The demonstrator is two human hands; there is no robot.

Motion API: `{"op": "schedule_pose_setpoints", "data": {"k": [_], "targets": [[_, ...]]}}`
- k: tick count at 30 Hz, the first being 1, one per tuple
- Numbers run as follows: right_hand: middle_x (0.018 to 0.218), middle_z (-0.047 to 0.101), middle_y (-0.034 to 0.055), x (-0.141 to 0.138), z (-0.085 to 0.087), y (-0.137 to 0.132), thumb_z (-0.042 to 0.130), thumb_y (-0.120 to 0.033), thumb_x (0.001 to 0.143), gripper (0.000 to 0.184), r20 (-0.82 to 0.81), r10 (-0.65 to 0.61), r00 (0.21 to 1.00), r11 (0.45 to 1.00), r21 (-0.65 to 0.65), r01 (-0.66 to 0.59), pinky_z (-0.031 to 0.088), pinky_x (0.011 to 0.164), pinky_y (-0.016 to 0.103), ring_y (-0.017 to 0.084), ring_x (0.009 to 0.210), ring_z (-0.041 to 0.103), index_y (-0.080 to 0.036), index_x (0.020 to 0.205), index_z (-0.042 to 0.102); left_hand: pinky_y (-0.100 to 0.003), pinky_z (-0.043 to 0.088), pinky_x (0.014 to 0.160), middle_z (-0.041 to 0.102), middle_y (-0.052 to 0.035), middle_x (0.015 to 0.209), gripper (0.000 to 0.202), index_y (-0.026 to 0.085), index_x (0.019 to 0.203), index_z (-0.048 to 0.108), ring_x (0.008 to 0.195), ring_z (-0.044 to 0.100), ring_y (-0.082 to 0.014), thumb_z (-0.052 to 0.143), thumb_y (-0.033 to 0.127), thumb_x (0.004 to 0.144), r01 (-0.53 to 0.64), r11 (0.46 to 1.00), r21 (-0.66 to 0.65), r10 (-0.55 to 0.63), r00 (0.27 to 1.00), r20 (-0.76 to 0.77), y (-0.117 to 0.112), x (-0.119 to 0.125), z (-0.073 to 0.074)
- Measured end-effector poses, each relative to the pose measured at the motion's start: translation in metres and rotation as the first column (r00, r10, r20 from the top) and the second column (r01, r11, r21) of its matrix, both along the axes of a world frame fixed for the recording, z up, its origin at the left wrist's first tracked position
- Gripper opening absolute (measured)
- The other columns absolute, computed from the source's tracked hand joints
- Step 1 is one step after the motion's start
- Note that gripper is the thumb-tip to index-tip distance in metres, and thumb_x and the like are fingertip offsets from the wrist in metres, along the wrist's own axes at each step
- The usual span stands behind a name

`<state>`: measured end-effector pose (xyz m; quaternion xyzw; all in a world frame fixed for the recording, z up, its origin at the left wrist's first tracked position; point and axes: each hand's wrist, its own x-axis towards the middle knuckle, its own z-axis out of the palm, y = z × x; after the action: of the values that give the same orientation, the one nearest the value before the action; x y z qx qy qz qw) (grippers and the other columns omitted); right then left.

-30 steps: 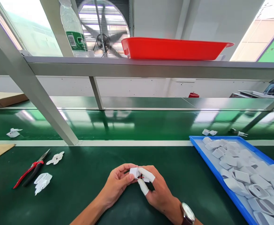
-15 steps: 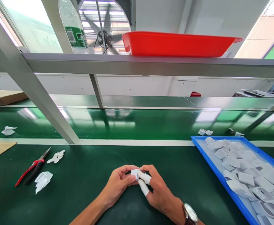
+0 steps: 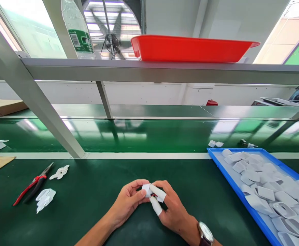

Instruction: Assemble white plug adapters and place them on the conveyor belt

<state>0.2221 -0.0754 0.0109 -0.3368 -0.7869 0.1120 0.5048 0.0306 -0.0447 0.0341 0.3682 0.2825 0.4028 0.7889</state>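
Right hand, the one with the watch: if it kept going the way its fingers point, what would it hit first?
The right hand points left at the small white part and left hand holding it.

Left hand (image 3: 129, 201) and right hand (image 3: 171, 210) pinch one small white part (image 3: 146, 189) together at 6 o'clock over the green mat (image 3: 93, 201). Blue tray (image 3: 244, 201) of white parts at 4 o'clock; red pliers (image 3: 33, 184) at 8 o'clock, red tray (image 3: 190, 49) at 12.

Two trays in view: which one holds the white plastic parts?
The blue tray on the bench at right; the red tray sits up on the shelf, contents hidden.
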Motion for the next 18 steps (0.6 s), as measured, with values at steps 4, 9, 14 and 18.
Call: {"op": "schedule_pose_setpoints", "data": {"k": [4, 9, 14, 18], "targets": [[0.116, 0.061, 0.0118, -0.0016, 0.0005, -0.0008, 0.052, -0.004, 0.093, 0.049, 0.012, 0.004, 1.000, 1.000, -0.002, -0.004, 0.060, 0.086, 0.039, 0.022, 0.102, 0.063, -0.023, 0.138, 0.050, -0.034, 0.060, 0.089, 0.079, -0.0101, 0.098, 0.035, 0.015, 0.105, 0.076, 0.090, 0.074, -0.0204, 0.089, 0.029, 0.077, -0.002, 1.000, -0.011, 0.001, 1.000, -0.005, 0.0005, 0.0002, -0.0029], [0.115, 0.062, 0.0122, -0.0013, 0.0001, 0.0001, 0.053, -0.003, 0.093, 0.047, 0.027, -0.009, 1.000, 1.000, 0.001, 0.009, 0.061, 0.083, 0.039, 0.022, 0.100, 0.064, -0.022, 0.136, 0.051, -0.033, 0.059, 0.089, 0.079, -0.0095, 0.100, 0.034, 0.015, 0.105, 0.075, 0.091, 0.074, -0.0196, 0.088, 0.029, 0.078, -0.007, 1.000, -0.021, 0.007, 1.000, -0.003, -0.0003, 0.0011, -0.0040], [0.117, 0.066, 0.0100, -0.0001, 0.0001, 0.0005, 0.056, -0.004, 0.093, 0.050, 0.009, -0.012, 1.000, 0.999, 0.034, 0.012, 0.061, 0.084, 0.038, 0.021, 0.101, 0.066, -0.025, 0.138, 0.050, -0.034, 0.060, 0.090, 0.078, -0.0094, 0.099, 0.034, 0.014, 0.106, 0.075, 0.091, 0.074, -0.0202, 0.088, 0.029, 0.078, -0.005, 1.000, -0.015, 0.005, 1.000, 0.004, -0.0008, 0.0002, -0.0019], [0.118, 0.066, 0.0100, -0.0011, -0.0016, 0.0001, 0.055, -0.005, 0.094, 0.052, 0.015, -0.027, 1.000, 0.998, 0.048, 0.027, 0.062, 0.085, 0.039, 0.022, 0.103, 0.066, -0.027, 0.140, 0.050, -0.035, 0.060, 0.090, 0.078, -0.0092, 0.097, 0.035, 0.013, 0.105, 0.075, 0.090, 0.073, -0.0194, 0.089, 0.028, 0.076, -0.009, 1.000, -0.028, 0.009, 1.000, 0.001, -0.0001, -0.0006, -0.0022]]}}
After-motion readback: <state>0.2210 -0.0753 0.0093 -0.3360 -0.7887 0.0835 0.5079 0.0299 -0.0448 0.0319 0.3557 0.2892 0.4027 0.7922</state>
